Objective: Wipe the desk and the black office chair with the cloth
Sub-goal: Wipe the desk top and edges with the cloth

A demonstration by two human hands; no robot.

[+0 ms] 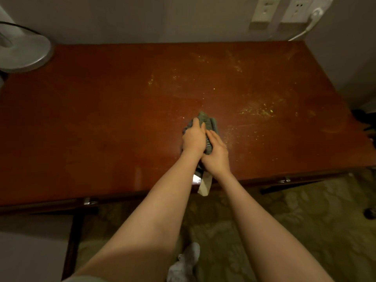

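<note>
Currently both hands are on the cloth (206,121), mid-counter, slightly right of centre and nearer the front edge than the wall. The cloth is grey, bunched up, and lying on the red-brown counter (101,119).

Left hand (194,139): on top of the cloth, fingers curled over it and gripping. Right hand (216,154): just beside and touching the left, fingers laid nearly straight along the cloth's right side, pressing rather than clamping.

Under the two wrists a pale block (204,186) sticks out past the front edge of the counter, with a dark part running up under the hands. Could be a handle, but it's too covered to say.

Surface: yellowish dust specks (258,111) are scattered over the right half, densest just right of the cloth, with more toward the back right. The left half looks smoother, with a dull sheen.

Periphery:
- Round grey fan base (26,52) on the back-left corner of the counter.
- Wall sockets (264,14) above the back-right corner, with a white plug (316,14) in the right one and its cable dropping toward the counter.
- Two metal drawer pulls (89,201) under the front edge.
- Patterned carpet (305,220) below, and a foot in a white sock (188,259) between the forearms.
</note>
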